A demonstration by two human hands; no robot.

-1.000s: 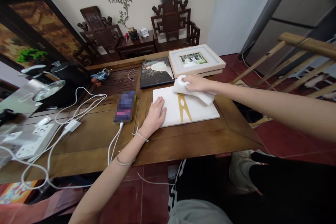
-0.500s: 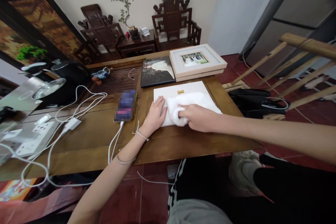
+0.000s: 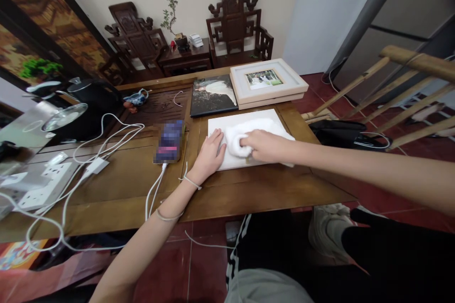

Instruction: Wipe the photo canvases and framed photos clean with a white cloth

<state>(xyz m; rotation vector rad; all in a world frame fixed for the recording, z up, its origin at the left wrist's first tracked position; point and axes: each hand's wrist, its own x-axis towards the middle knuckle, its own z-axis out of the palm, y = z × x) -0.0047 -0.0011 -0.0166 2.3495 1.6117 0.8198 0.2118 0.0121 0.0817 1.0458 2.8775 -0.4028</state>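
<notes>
A flat white board (image 3: 222,121) lies near the right end of the wooden table. My left hand (image 3: 210,153) rests on its left edge, fingers stretched out flat. Bunched on the board is a fluffy white cloth (image 3: 238,142), and my right hand (image 3: 265,146) grips it with the fingers curled in. The cloth covers much of the board's middle and right side. Just beyond the board are a dark photo panel (image 3: 213,97) with a white dress pictured on it and a pale wooden picture frame (image 3: 270,80) stacked on another.
A phone (image 3: 168,142) on a white charging cable lies to the left. Farther left are tangled cables (image 3: 117,137), a white power strip (image 3: 46,184) and a black kettle (image 3: 92,99). A bamboo chair (image 3: 415,66) stands past the table's right end.
My right hand has moved the cloth slightly away from me across the board. The small yellowish bow-shaped piece above the cloth is now hidden. My left hand stays in place.
</notes>
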